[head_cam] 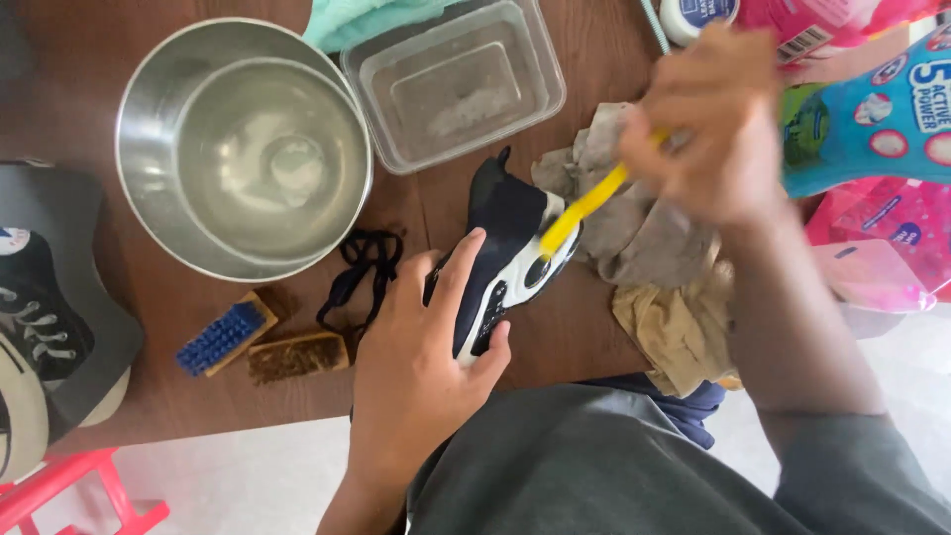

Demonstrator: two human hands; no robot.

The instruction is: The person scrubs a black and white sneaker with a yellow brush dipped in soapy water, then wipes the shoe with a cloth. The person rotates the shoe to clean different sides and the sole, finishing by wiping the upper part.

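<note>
My left hand (421, 347) grips a dark-and-white shoe (510, 260) near the table's (149, 297) front edge; my right hand (715, 124), fingers clenched, presses a yellow brush (582, 210) to its sole; a steel bowl (243, 149), crumpled rags (644, 233) and black laces (362, 263) lie beside it.

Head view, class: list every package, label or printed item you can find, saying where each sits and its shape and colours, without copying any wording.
Blue pouch: right edge, bulging, blue with pink and white round patches.
Pink packet: top right corner, bright pink with a white barcode label.
Pink wrapper: right, below the blue pouch, glossy pink.
White tub: top edge, round, dark blue label.
Cap: left edge, grey and black with white markings.
</note>
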